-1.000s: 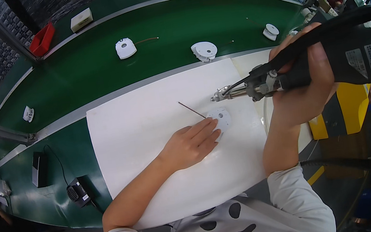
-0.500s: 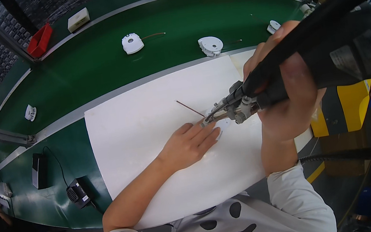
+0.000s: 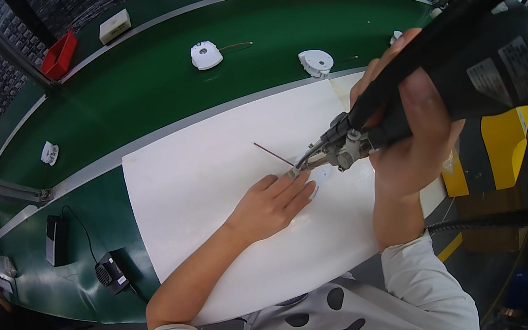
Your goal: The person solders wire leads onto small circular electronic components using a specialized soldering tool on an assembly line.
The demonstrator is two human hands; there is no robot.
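Observation:
My right hand point(image 3: 410, 136) grips a black power screwdriver point(image 3: 467, 59) whose metal tip points down-left at a small white round part point(image 3: 322, 177) on the white sheet point(image 3: 210, 173). My left hand point(image 3: 273, 203) lies flat on the sheet with its fingertips pressing on that part, which is mostly hidden by the fingers and the tool tip. A thin dark wire point(image 3: 272, 153) sticks out from the part toward the upper left.
Other white round parts point(image 3: 206, 54) point(image 3: 316, 61) point(image 3: 48, 153) sit on the green belt point(image 3: 150, 86) beyond the sheet. Red bins point(image 3: 60, 54) and a white box point(image 3: 114, 25) stand at the far side. A black adapter point(image 3: 111, 273) and a dark device point(image 3: 54, 238) lie at left.
The screwdriver has swung from level down toward the part, its tip now at my left fingertips. My left hand has stayed on the part.

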